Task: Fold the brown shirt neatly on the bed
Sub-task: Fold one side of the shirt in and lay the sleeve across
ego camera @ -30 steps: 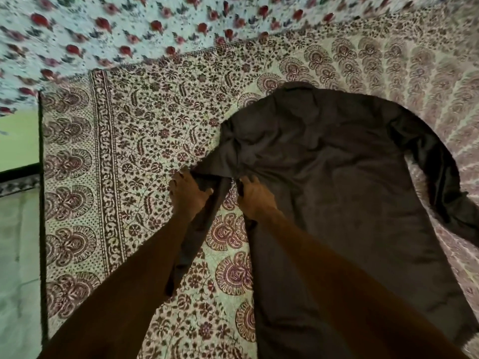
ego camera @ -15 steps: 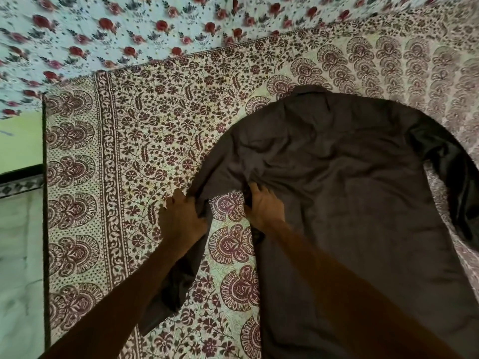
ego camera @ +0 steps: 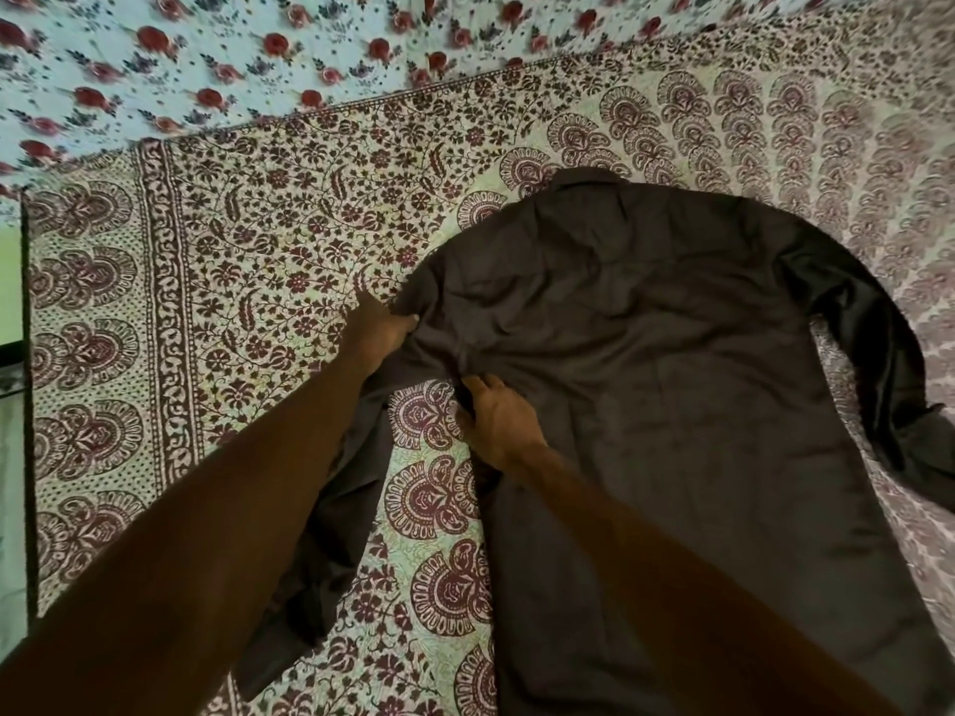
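Left hand (ego camera: pixel 380 328) pinching dark brown cloth shirt (ego camera: pixel 646 379) at shoulder; right hand (ego camera: pixel 498 418) gripping underarm edge, on patterned bedsheet (ego camera: pixel 206 302).

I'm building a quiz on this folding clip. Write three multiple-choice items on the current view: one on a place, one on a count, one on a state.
1. Where does the left hand grip the brown shirt?
A. At the collar
B. At the shoulder, where the sleeve starts
C. At the bottom hem

2. How many bare hands touch the shirt?
A. None
B. One
C. Two

3. What state is the shirt in?
A. Spread open, sleeves still out to the sides
B. Folded into a small square
C. Rolled into a tube

Answers: 1 B, the left hand pinches cloth at the shoulder seam, well short of the collar. 2 C, the right hand also presses the shirt's side edge near the armpit. 3 A, the body lies flat on the patterned bedspread with a sleeve hanging off each side.
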